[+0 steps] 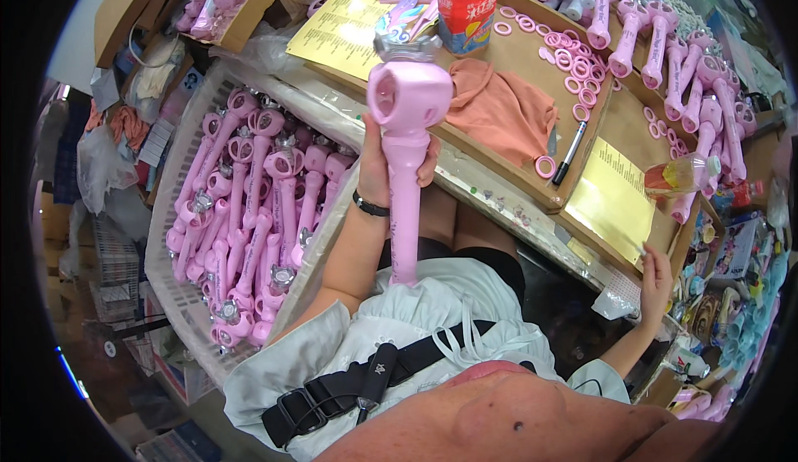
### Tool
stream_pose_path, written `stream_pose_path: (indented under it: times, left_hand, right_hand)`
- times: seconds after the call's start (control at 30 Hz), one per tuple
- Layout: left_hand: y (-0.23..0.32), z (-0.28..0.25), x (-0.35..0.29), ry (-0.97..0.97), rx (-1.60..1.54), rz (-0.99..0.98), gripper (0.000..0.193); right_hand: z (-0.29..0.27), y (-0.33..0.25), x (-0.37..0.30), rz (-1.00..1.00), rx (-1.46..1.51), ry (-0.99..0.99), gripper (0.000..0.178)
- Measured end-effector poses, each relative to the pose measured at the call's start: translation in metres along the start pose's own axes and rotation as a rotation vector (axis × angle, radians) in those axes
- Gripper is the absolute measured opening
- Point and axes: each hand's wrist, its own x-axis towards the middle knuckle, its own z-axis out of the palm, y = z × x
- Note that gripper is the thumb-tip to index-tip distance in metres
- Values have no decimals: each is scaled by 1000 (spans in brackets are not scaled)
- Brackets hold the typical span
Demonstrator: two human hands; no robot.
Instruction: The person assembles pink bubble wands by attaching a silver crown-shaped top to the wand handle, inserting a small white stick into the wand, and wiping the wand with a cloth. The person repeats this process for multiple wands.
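Observation:
My left hand (376, 163) is wrapped round the upper handle of a pink plastic toy wand (406, 196). The wand stands upright in front of my body, its hollow round head at the top with a silvery collar above. A blue and purple wing-shaped piece (402, 15) shows just over that collar; I cannot tell whether it is joined on. Off to the right, my right hand (657, 283) has its fingers drawn together by the table's front edge, near a yellow printed sheet (611, 196). Whatever its fingertips hold is too small to name.
A white plastic basket (184, 308) full of similar wands stands at my left. Cardboard trays hold pink rings (573, 67), an orange cloth (495, 109), a black marker (570, 153) and a red-labelled jar (467, 13). A drink bottle (682, 176) lies at right beside more wands (706, 121).

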Motion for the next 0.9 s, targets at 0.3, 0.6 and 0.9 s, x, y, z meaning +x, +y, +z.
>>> stream_pose_path:
  times: [0.3,0.6,0.9]
  left_hand:
    - [-20,3,-7,-344,-355,-127,78]
    - [-12,19,-19,-298,-205,-222,68]
    - [-20,47,-35,0,128,-230,74]
  right_hand:
    - [147,-150,4,-653,198,4,20]
    - [178,-202,0,-848,174,139,20]
    - [164,-170,2,-55,700,-464,21]
